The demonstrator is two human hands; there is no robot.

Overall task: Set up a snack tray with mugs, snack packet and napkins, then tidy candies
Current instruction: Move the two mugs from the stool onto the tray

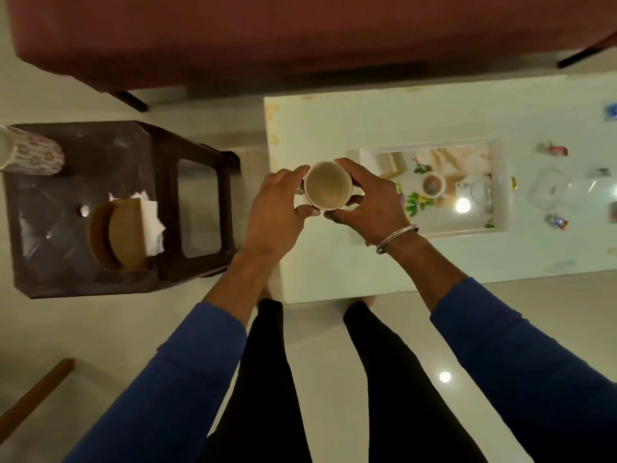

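both the left hand [278,203] and right hand [369,198] clasp the upright mug [328,186] between them.

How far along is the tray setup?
Early. Done: nothing, since the tray holds no items yet. In hand: left hand and right hand hold one mug beside it. Left: second mug and napkins on the stool; candies still scattered.

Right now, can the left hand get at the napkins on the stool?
Probably not yet: the left hand and right hand both hold the mug. The napkins on the stool lie uncovered to its left.
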